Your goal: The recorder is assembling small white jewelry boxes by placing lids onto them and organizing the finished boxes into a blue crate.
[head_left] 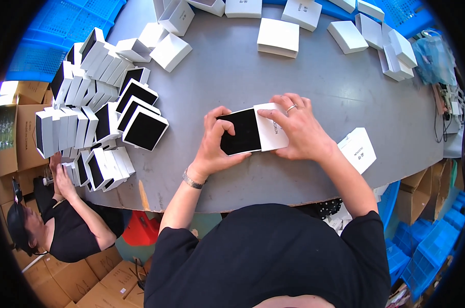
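Between my hands, above the grey table, is a small white box drawer (239,131) with a black padded inside. Its right end sits inside a white box sleeve (271,128), so only part of the black lining shows. My left hand (214,138) grips the drawer's left end, with the thumb along the near edge and the fingers curled at the far edge. My right hand (296,128), with a ring on one finger, is wrapped round the sleeve. Another white sleeve (359,150) lies on the table beside my right forearm.
Stacks of white drawers with black linings (107,123) crowd the table's left side. White boxes (277,37) and sleeves lie along its far edge. A co-worker (78,220) sits at the left with hands at the stacks. Blue crates (430,246) and cartons (104,277) surround the table (217,72).
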The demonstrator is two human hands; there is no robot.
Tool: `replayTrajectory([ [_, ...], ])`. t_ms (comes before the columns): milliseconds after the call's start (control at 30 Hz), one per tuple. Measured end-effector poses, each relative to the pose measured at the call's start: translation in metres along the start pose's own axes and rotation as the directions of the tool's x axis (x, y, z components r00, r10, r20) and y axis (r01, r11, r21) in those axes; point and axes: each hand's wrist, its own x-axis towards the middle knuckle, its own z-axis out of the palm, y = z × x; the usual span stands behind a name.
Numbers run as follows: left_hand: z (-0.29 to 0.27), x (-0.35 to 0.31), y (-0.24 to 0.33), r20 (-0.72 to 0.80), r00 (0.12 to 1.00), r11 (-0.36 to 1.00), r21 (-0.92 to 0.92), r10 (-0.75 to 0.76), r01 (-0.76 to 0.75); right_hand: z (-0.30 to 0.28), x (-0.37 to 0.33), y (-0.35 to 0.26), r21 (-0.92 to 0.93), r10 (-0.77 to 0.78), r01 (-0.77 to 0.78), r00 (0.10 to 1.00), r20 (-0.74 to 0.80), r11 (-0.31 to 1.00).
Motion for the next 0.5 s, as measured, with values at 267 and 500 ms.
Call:
replayTrajectory([
  [267,0.014,0.004,0.004,0.037,0.999,0.992,-0.116,-0.039,0.043,0.01,0.004,0.004,0.187,-0.077,0.086,0.995,-0.055,0.979],
  [500,0.082,0.033,0.041,-0.263,0.95,0.895,-0.445,-0.168,0.035,0.005,0.01,-0.026,-0.001,-0.026,0.026,0.998,-0.049,1.0],
])
